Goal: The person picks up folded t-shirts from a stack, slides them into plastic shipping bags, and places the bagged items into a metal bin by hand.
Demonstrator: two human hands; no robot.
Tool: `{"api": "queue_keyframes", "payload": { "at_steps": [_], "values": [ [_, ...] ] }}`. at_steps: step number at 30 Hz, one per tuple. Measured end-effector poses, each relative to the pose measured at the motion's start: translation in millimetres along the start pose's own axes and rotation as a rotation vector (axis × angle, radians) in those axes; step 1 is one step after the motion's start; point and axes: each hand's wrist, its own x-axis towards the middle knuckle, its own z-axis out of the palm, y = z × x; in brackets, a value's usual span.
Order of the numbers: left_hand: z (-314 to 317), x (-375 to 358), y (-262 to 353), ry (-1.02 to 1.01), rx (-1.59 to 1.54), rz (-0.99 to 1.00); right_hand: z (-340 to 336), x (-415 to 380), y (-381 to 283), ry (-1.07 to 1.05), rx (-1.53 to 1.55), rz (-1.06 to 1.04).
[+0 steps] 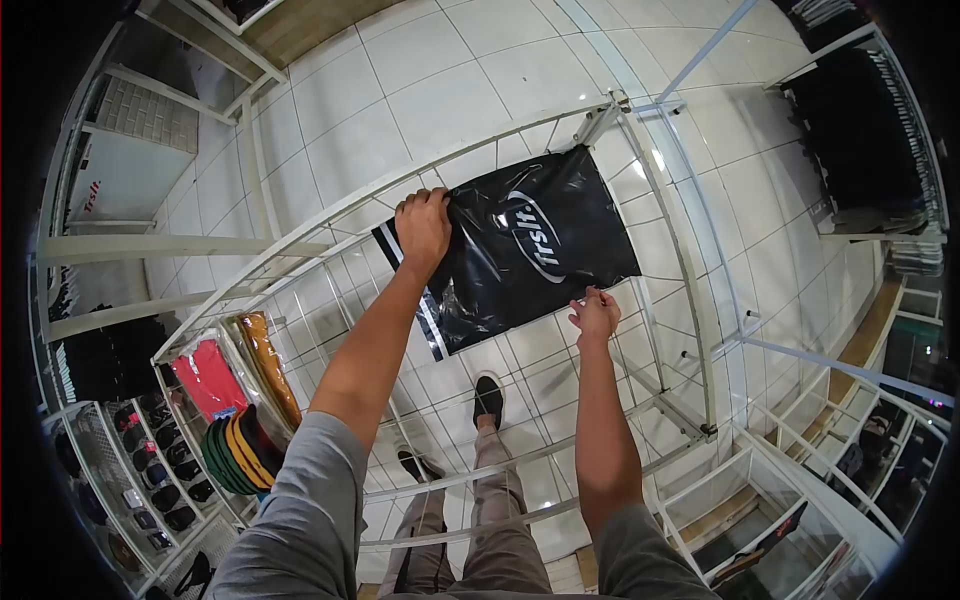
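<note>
Glossy black plastic bag with white lettering (490,240) lies on white metal wire rack (598,124). Left hand (423,228) on its striped end, fingers curled, grip unclear; right hand (596,317) at near edge, can't tell if pinching. White tiled floor (420,60) below; dark hanging clothes (858,140) far right.

Black plastic bag (490,262): white "Trslt." lettering (537,236), curved white lines around it, text running sideways in view. White panel (135,185), far left: red lettering (92,196), looks like "Trslt." too, small. Blue label (224,411) on red packet (207,376): unreadable.
</note>
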Motion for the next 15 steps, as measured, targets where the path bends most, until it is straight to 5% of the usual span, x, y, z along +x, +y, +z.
{"api": "queue_keyframes", "payload": {
  "at_steps": [4, 7, 9, 10, 12, 15],
  "values": [
    [4.3, -3.3, 0.8, -0.050, 0.016, -0.021, -5.6, -3.6, 1.8, 0.032, -0.061, 0.002],
    [-4.8, -17.9, 10.4, 0.136, 0.016, 0.000, -8.2, -10.8, -0.1, 0.011, -0.068, -0.031],
    [-26.0, -42.5, 30.5, 0.262, 0.009, 0.028, -9.7, -28.4, -5.2, 0.303, -0.581, -0.431],
    [-32.4, -63.3, 39.3, 0.161, -0.039, 0.013, -10.2, -32.6, -2.5, 0.300, -0.582, -0.436],
    [-41.8, -109.8, 50.8, -0.026, -0.129, 0.039, -9.9, -41.5, 8.3, 0.112, -0.711, -0.889],
    [-34.6, -157.3, 44.6, -0.413, -0.123, 0.100, -11.3, -54.4, 23.2, -0.101, -0.934, -0.949]
  ]
}}
